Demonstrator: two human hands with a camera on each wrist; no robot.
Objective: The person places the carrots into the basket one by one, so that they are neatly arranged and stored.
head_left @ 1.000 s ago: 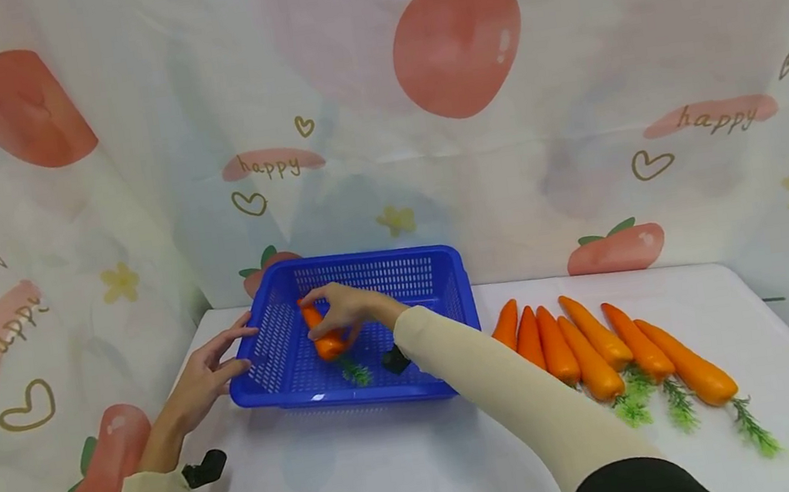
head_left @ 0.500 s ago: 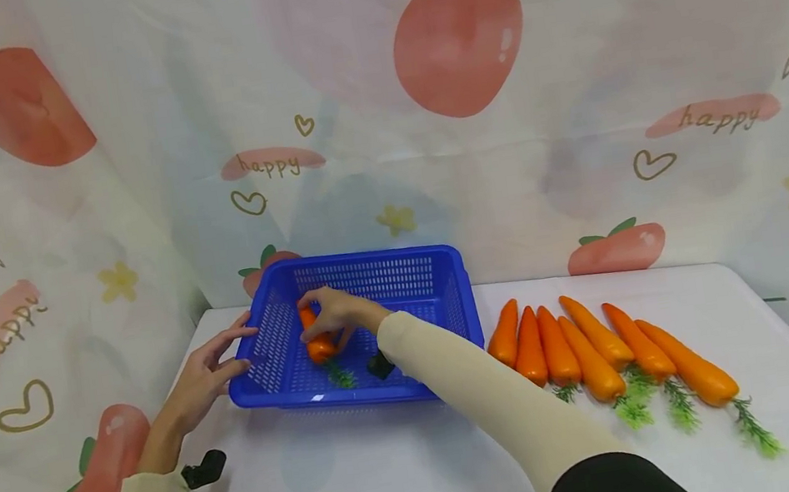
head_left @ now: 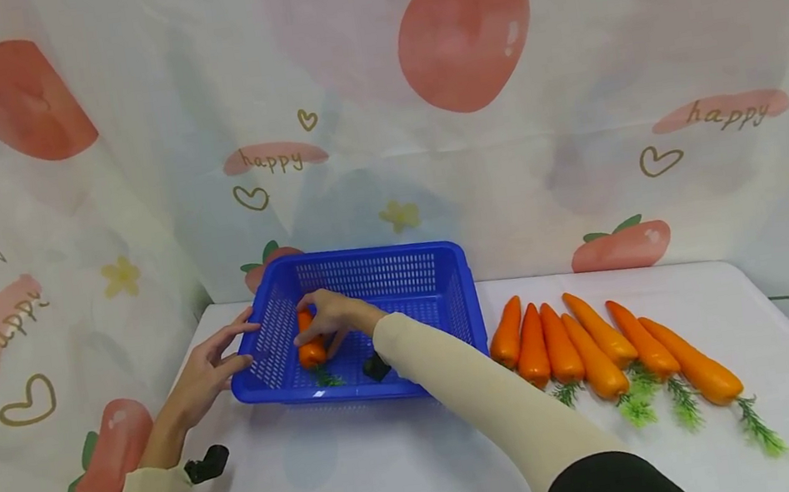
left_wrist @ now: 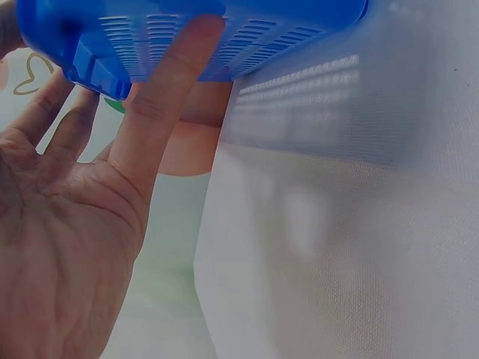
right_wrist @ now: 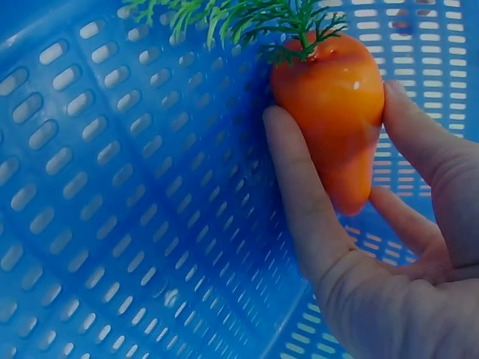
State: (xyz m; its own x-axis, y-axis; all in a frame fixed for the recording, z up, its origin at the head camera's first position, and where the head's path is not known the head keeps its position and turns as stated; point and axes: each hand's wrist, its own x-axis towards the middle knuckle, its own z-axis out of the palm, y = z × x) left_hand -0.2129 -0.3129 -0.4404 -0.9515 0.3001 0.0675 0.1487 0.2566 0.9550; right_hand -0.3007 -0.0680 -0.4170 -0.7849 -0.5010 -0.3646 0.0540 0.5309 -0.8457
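One carrot [right_wrist: 337, 97] we pinch in our right hand [head_left: 334, 313], at nine o'clock in the basket [head_left: 367, 267], which our straight-fingered left hand [head_left: 205, 373] touches, maybe to steady it.

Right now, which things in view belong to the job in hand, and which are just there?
In the job:
blue basket, touched by the left hand
carrot, held in the right hand inside it
seven loose carrots, probably

Just there:
white tabletop
printed backdrop
black wrist pieces
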